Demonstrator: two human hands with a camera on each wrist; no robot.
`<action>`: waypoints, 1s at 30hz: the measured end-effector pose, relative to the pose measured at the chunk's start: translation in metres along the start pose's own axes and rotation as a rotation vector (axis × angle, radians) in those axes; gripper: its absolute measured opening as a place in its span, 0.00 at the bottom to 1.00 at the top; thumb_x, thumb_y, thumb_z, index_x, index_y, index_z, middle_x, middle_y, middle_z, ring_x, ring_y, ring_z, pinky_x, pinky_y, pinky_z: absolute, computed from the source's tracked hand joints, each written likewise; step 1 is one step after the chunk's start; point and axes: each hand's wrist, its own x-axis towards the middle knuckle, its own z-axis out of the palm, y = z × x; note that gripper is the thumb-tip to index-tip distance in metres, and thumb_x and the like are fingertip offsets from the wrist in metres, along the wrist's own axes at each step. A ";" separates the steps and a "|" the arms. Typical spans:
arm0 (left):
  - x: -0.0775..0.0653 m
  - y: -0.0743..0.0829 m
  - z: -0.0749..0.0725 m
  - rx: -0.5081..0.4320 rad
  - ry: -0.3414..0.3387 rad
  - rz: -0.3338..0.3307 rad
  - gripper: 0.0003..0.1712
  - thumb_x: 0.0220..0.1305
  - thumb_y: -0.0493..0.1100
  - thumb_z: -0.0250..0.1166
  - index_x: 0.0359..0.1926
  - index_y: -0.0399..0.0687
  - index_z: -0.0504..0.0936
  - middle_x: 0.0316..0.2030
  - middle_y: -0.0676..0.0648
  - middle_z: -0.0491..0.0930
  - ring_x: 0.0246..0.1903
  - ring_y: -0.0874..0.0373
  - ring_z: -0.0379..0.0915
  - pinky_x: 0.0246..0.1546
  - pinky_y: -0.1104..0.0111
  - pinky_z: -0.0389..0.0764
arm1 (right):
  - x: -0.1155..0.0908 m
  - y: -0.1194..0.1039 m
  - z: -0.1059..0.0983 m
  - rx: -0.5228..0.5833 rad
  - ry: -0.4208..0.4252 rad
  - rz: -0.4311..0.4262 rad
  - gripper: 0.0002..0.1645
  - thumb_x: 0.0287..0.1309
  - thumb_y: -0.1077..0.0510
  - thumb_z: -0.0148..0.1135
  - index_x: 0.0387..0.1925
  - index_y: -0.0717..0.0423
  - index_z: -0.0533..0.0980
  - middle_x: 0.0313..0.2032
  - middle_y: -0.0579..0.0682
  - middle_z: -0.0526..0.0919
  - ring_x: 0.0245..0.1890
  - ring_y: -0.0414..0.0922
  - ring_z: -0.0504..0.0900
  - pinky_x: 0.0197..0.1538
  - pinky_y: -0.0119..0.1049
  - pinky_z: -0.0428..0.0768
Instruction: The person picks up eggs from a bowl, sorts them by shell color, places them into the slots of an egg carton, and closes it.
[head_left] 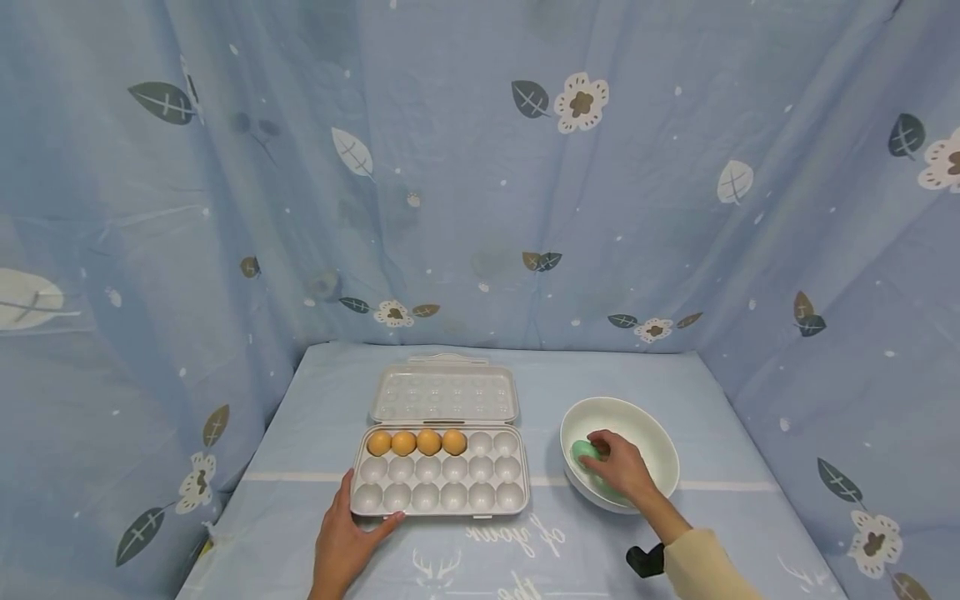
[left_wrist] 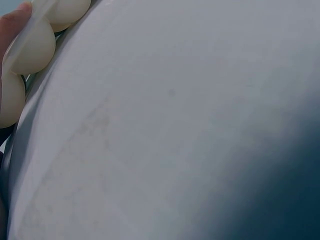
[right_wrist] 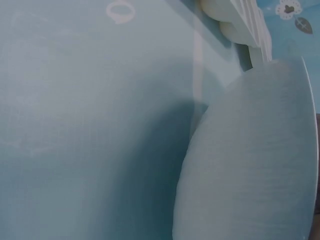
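Note:
An egg box (head_left: pixel 441 515) of pale plastic lies with its lid (head_left: pixel 444 396) laid back. Several orange egg-like balls (head_left: pixel 429 442) fill the left part of its back row. My left hand (head_left: pixel 343 540) rests at the box's front left corner, thumb along the front edge and fingers at the left side. In the left wrist view, the thumb (left_wrist: pixel 19 16) touches the rim above the rounded cups (left_wrist: pixel 35 47). Over the white bowl (head_left: pixel 660 429), my right hand (head_left: pixel 622 468) pinches a green egg-like ball (head_left: pixel 583 451). More green shows below that hand, partly hidden.
A pale blue printed cloth (head_left: pixel 540 550) covers the table. Blue floral curtains (head_left: pixel 480 183) stand at the back and both sides. A dark heart-shaped patch (head_left: pixel 643 562) shows beside the right sleeve (head_left: pixel 705 567). The bowl's outer wall (right_wrist: pixel 250 160) fills much of the right wrist view.

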 end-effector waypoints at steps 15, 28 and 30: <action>0.001 0.000 0.002 0.007 0.000 0.003 0.80 0.40 0.78 0.77 0.80 0.37 0.49 0.74 0.27 0.60 0.69 0.27 0.62 0.67 0.34 0.65 | 0.004 -0.005 0.018 -0.018 -0.030 -0.073 0.22 0.55 0.61 0.77 0.52 0.60 0.82 0.49 0.52 0.87 0.46 0.49 0.85 0.50 0.45 0.85; 0.001 -0.002 0.001 -0.013 0.002 0.010 0.80 0.40 0.78 0.77 0.80 0.39 0.49 0.74 0.29 0.61 0.69 0.28 0.62 0.68 0.35 0.65 | 0.013 -0.020 0.005 0.082 0.012 -0.102 0.23 0.56 0.59 0.76 0.54 0.60 0.81 0.51 0.57 0.87 0.48 0.55 0.88 0.53 0.48 0.86; 0.001 -0.001 0.001 -0.011 -0.001 0.007 0.80 0.40 0.77 0.78 0.80 0.39 0.49 0.74 0.29 0.61 0.69 0.28 0.62 0.68 0.35 0.65 | 0.014 -0.024 0.003 0.096 0.018 -0.111 0.23 0.57 0.59 0.76 0.54 0.61 0.81 0.51 0.58 0.86 0.49 0.56 0.87 0.53 0.49 0.86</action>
